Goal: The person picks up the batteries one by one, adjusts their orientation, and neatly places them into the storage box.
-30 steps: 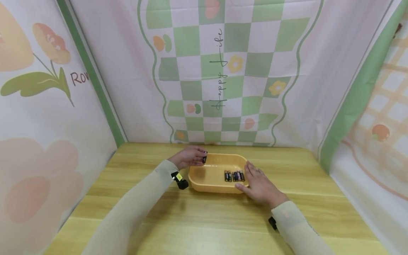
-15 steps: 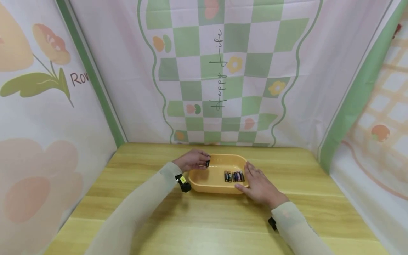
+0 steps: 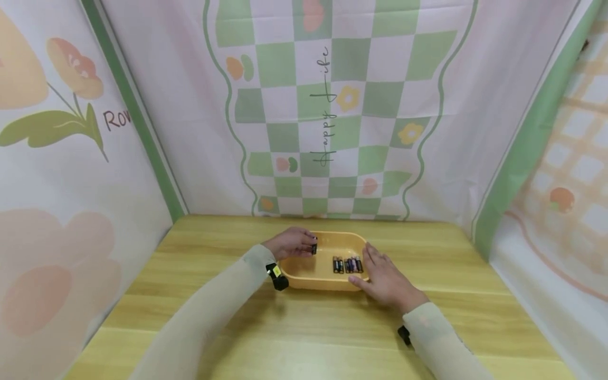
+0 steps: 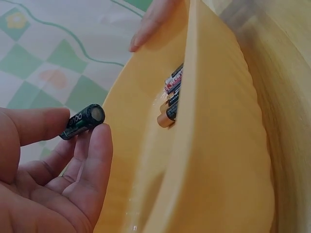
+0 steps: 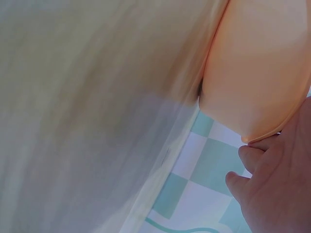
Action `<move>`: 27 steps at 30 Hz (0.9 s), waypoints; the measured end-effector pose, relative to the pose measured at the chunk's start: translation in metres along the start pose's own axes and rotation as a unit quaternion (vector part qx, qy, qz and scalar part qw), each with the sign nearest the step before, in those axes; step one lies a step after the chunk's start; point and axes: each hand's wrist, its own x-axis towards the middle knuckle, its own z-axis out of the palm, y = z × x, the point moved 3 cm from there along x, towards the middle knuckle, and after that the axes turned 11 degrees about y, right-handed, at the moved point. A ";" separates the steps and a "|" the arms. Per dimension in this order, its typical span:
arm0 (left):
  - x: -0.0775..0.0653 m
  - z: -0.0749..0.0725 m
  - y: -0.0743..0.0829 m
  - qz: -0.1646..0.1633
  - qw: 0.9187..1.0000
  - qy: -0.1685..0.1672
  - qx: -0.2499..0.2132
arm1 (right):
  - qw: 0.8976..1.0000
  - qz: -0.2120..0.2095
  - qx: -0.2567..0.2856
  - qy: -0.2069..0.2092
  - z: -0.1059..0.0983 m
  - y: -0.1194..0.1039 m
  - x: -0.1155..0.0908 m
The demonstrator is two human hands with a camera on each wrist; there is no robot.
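Observation:
In the head view a yellow plastic tray (image 3: 304, 283) stands on the table. Dark batteries lie side by side in its right half, one group (image 3: 338, 265) close beside another (image 3: 353, 264). My left hand (image 3: 292, 243) is over the tray's left end, pinching a dark battery (image 3: 314, 246). The left wrist view shows that battery (image 4: 83, 121) between thumb and fingers, one flat end facing the camera, apart from the tray floor. My right hand (image 3: 387, 277) rests against the tray's right end, fingers fairly straight along the rim and thumb at the front corner.
The wooden table (image 3: 304, 332) runs to a green-and-white checked cloth (image 3: 328, 132) hanging behind it. More patterned cloth (image 3: 537, 158) hangs at the right, and a floral panel (image 3: 62, 174) stands at the left.
My left hand has moved right and slightly toward me with the battery, further over the tray. My right hand, the tray and the lying batteries stay in place; the view shifts slightly.

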 end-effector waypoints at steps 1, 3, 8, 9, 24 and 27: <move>0.001 0.001 0.000 0.000 1.000 -0.002 0.001 | 1.000 0.001 0.000 0.001 0.000 0.000 0.000; 0.003 0.004 0.000 0.000 1.000 -0.006 0.005 | 1.000 0.002 -0.001 0.001 0.000 0.000 0.000; 0.008 0.012 -0.001 -0.004 1.000 -0.008 0.016 | 1.000 0.004 0.001 -0.002 0.000 0.000 0.000; 0.010 0.014 -0.001 -0.005 1.000 -0.007 0.018 | 1.000 0.005 0.002 -0.002 0.000 0.000 0.000; 0.014 0.026 -0.007 -0.010 0.996 0.003 0.089 | 1.000 0.003 -0.004 0.007 0.002 0.001 0.000; 0.019 0.027 -0.012 -0.012 0.995 -0.006 0.102 | 1.000 0.002 -0.004 0.005 0.001 0.001 0.000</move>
